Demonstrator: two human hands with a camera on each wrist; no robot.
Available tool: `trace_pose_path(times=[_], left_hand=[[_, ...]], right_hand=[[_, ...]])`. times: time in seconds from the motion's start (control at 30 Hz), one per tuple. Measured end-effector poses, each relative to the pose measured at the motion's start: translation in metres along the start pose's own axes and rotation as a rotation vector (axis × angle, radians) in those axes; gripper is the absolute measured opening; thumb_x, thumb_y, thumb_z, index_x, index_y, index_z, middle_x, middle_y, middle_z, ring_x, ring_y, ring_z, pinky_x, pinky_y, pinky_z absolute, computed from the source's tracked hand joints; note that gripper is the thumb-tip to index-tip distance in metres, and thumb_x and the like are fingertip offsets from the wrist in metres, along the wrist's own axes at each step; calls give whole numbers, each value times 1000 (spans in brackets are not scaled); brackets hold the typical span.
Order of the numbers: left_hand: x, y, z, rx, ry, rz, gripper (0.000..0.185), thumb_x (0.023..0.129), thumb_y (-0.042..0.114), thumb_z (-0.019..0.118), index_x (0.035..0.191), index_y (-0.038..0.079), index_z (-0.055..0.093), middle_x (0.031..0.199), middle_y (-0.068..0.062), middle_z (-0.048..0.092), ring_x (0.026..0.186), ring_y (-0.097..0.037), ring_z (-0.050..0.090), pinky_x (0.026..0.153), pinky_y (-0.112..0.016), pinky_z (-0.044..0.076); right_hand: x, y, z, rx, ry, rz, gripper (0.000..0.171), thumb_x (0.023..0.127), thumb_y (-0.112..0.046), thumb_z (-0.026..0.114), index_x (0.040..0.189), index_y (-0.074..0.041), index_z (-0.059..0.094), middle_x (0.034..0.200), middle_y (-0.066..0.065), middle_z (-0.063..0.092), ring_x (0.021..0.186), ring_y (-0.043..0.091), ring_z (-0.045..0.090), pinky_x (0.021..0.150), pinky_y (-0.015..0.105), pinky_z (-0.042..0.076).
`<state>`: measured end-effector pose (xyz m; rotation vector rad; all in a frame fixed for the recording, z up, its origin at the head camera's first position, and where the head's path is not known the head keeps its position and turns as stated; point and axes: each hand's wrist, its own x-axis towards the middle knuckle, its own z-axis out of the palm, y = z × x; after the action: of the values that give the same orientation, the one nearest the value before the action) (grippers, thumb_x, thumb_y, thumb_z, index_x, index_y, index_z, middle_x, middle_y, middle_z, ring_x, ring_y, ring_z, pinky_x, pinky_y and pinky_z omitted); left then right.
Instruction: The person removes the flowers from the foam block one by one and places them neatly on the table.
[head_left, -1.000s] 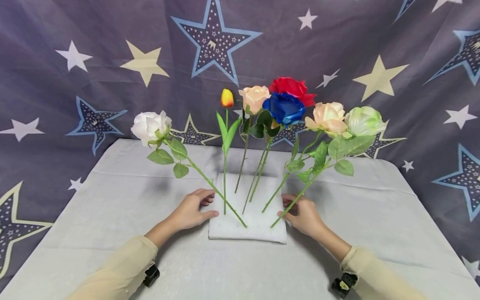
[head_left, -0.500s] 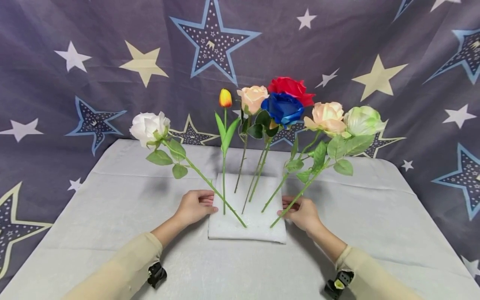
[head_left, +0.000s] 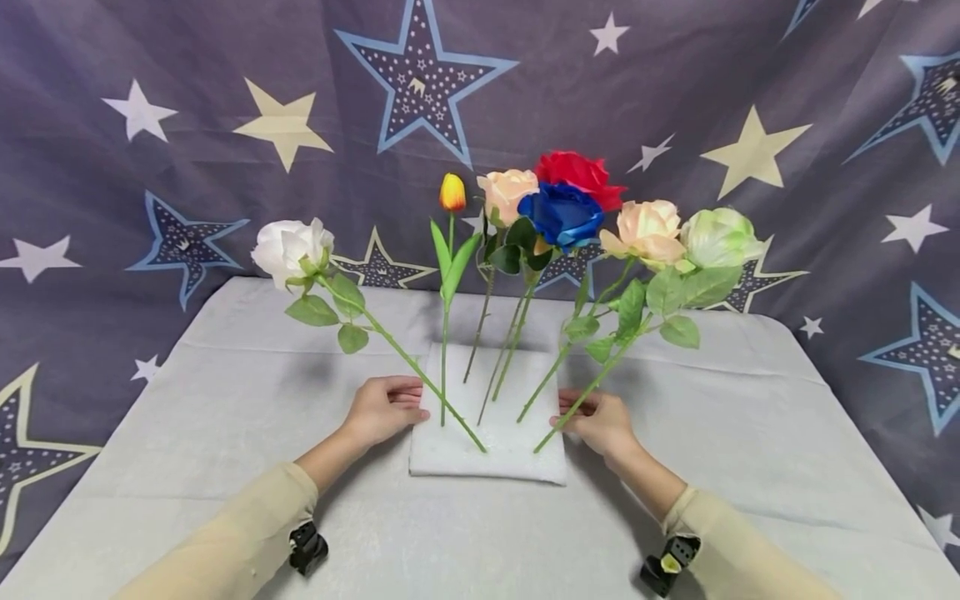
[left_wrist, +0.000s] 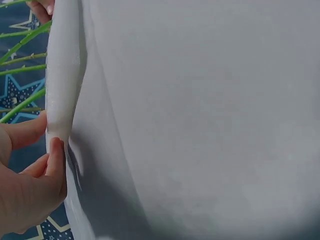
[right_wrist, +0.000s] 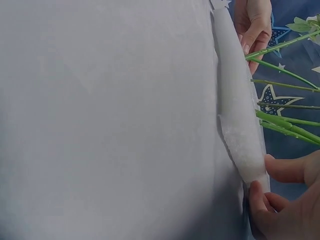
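A white foam slab lies on the table with several artificial flowers standing in it. My left hand grips its left edge, thumb on the top face and fingers at the side, as the left wrist view shows. At the right edge my right hand pinches the slab the same way. A white rose leans far left; beside it stands an orange-yellow tulip. A peach rose, a blue rose and a red rose fill the middle. Another peach rose and a pale green flower lean right.
A light grey cloth covers the table. Behind it hangs a dark curtain printed with stars. The flower heads spread well beyond the slab on both sides, above the forearms' far end. Small black devices sit at the wrists.
My left hand's fingers have drawn together at the slab's left edge. The right hand keeps its place at the right edge. The head view has shifted slightly; flowers stand as before.
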<state>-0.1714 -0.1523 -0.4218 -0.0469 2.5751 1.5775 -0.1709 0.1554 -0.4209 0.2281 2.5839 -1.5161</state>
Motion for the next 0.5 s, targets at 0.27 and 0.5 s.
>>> trace_pose_path(times=[0.27, 0.5], left_hand=[[-3, -5, -10, -18, -4, 1, 51, 75, 1, 77, 121, -11, 60, 113, -25, 69, 96, -27, 71, 74, -15, 58], [-4, -12, -22, -8, -11, -1, 53, 76, 2, 76, 123, -13, 58, 115, -26, 68, 96, -28, 71, 73, -13, 57]], right_hand=[[2, -6, 8, 36, -12, -14, 43, 73, -4, 80, 114, 2, 69, 106, 18, 73, 90, 17, 71, 68, 13, 54], [3, -11, 20, 56, -17, -28, 42, 72, 0, 79, 112, 2, 69, 104, 19, 73, 89, 20, 72, 70, 17, 57]])
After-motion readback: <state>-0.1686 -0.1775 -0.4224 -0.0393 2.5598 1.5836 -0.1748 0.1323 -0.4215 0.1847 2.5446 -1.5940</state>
